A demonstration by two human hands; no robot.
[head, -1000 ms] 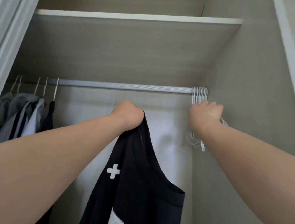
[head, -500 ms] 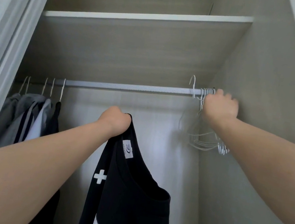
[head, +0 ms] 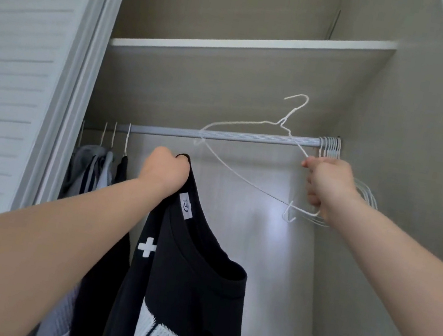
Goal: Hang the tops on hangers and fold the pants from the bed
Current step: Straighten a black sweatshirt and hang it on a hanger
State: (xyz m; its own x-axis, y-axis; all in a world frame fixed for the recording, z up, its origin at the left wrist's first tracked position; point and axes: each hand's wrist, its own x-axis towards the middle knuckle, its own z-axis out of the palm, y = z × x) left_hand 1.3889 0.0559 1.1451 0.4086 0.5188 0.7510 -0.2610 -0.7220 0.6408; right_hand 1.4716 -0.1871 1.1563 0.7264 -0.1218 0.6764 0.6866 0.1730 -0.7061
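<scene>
Head view: our right hand now holds a hanger, just lifted off the rail at 1 o'clock; our left hand grips the top at 6 o'clock, so threading can begin.

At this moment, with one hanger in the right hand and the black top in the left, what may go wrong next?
1. The white hanger in the right hand has its lower corner close to the spare hangers bunched at the end of the rod; it may snag and pull them off.
2. The left hand grips the black top only at the neckline, so threading the hanger in may let it slip.
</scene>
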